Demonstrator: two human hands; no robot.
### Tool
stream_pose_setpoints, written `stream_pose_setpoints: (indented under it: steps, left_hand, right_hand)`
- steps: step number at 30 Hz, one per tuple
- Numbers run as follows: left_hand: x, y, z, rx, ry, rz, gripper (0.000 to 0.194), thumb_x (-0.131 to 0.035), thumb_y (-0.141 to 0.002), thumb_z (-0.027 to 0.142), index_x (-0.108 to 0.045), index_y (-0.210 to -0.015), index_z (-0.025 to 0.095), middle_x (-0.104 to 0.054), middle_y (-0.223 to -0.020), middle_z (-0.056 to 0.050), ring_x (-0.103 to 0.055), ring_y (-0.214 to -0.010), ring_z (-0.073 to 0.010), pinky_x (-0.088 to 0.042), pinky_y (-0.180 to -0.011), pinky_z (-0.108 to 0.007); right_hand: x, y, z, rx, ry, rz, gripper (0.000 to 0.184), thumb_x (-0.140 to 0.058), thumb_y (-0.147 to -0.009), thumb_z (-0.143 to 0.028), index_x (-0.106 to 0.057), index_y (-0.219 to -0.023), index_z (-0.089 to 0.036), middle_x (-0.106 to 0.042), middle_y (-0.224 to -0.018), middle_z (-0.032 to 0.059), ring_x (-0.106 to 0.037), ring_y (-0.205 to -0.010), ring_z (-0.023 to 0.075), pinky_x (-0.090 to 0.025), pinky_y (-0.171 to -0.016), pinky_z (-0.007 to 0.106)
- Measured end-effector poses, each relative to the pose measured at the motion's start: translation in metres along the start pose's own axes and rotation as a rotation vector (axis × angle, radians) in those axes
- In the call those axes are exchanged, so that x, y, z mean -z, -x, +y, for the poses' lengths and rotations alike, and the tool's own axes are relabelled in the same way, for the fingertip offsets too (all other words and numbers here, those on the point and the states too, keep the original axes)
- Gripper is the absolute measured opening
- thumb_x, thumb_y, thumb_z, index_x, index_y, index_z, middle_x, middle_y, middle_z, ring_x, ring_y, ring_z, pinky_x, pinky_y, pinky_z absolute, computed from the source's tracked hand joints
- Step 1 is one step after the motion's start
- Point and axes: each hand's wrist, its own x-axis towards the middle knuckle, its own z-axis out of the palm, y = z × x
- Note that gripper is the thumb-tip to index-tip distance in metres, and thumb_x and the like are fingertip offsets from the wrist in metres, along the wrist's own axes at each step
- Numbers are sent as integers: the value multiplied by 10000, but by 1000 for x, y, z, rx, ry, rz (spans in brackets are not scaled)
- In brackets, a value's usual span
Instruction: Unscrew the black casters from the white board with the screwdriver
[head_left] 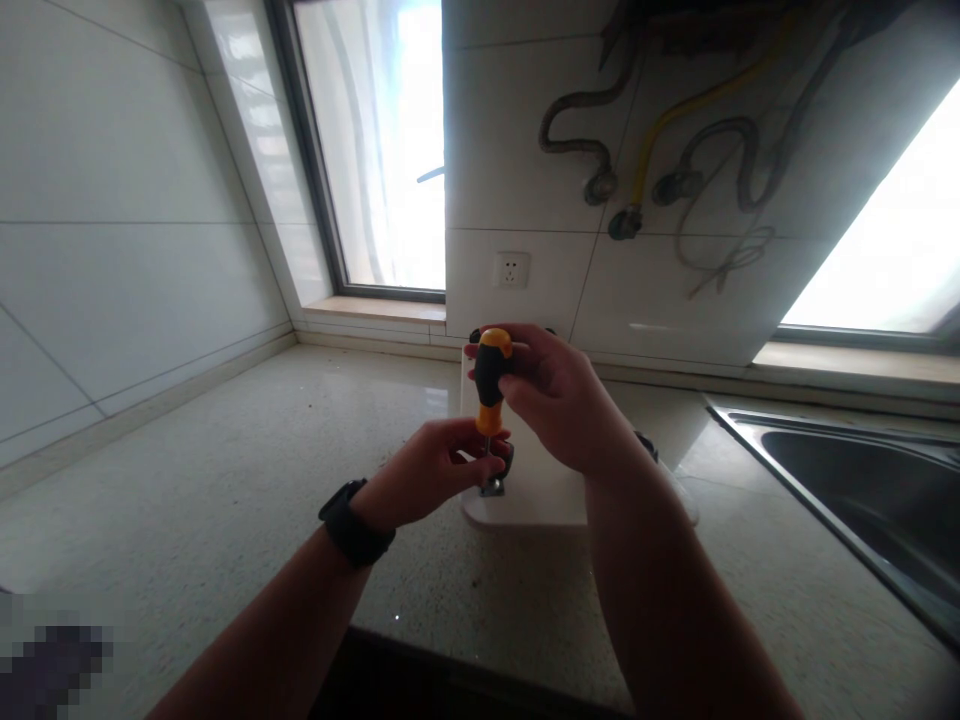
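My right hand [559,400] is closed round the black and orange handle of a stubby screwdriver [491,380], held upright with its shaft pointing down. My left hand [431,470], with a black watch on the wrist, pinches a small dark metal part [496,478] right under the screwdriver's tip. Both hands are over a white flat appliance [525,500] that lies on the speckled countertop [225,470].
A steel sink [862,480] is set into the counter at the right. A wall socket [511,270] and several hoses [675,170] are on the tiled wall behind. Windows stand at the back left and far right. The counter's front edge runs close below my arms.
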Motion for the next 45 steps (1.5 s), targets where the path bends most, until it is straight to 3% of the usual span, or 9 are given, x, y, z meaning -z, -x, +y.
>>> stream_pose_setpoints:
  steps: [4,7,12,17,22,28,37,42,45]
  left_hand:
    - [1,0,1,22,7,20,229,-711,-887,276,-751,-1089,176,-778,-1022,-91,-707,-801,-169,-591,-699,-318]
    - [-3,-1,0,30,-34,70,161,-754,-849,282,-754,-945,154,-764,-864,-64,-669,-678,-143,-574,-660,-302]
    - [-10,-1,-6,17,-67,195,235,-831,-777,324,-674,-820,153,-689,-725,-17,-616,-614,-131,-515,-577,-267]
    - [-12,-2,-16,-39,-122,314,382,-892,-698,393,-583,-736,171,-548,-629,50,-479,-559,-93,-385,-504,-219]
    - [-9,-2,-15,-55,-124,275,386,-892,-697,413,-632,-847,171,-616,-713,22,-539,-621,-115,-441,-556,-240]
    - [5,1,-3,13,-89,-14,255,-746,-872,356,-748,-1080,208,-764,-993,-61,-691,-803,-163,-566,-765,-325]
    - [2,-2,-8,10,-145,154,218,-784,-834,342,-753,-966,170,-758,-853,-55,-664,-710,-161,-559,-684,-314]
    - [2,-1,-12,3,-179,178,231,-813,-807,352,-703,-898,170,-727,-791,-29,-657,-692,-156,-547,-660,-303]
    - [3,0,-12,-14,-181,199,261,-833,-784,361,-671,-853,168,-710,-771,-20,-651,-695,-154,-541,-643,-291]
  right_hand:
    - [-1,0,-6,-23,95,-2,288,-628,-847,-276,-660,-1115,-177,-672,-952,48,-647,-893,176,-551,-838,387]
    - [-1,1,-10,-52,227,44,488,-763,-779,-389,-658,-1209,-182,-648,-964,46,-597,-809,151,-531,-744,352]
    - [1,1,-5,-36,195,54,579,-856,-692,-334,-619,-1206,-212,-574,-808,-35,-540,-663,108,-487,-592,291]
    - [-1,2,-6,-69,75,-14,512,-836,-710,-273,-544,-1126,-212,-698,-933,20,-691,-814,174,-591,-728,358]
    - [-3,3,-13,-38,245,-23,347,-750,-773,-265,-625,-1087,-189,-683,-958,41,-663,-804,161,-580,-728,357]
    - [0,2,-8,-36,196,13,311,-594,-781,-172,-631,-1089,-153,-623,-1004,73,-613,-874,172,-563,-710,336]
    - [-2,1,1,-63,23,24,661,-744,-783,-306,-427,-1357,-216,-630,-1080,72,-666,-922,197,-580,-790,390]
    - [-2,0,1,-27,45,-6,501,-784,-760,-280,-543,-1196,-234,-644,-1087,57,-650,-999,201,-572,-804,367]
    - [-1,0,-1,2,137,5,486,-742,-783,-249,-602,-1248,-225,-607,-1087,51,-625,-985,183,-567,-774,344]
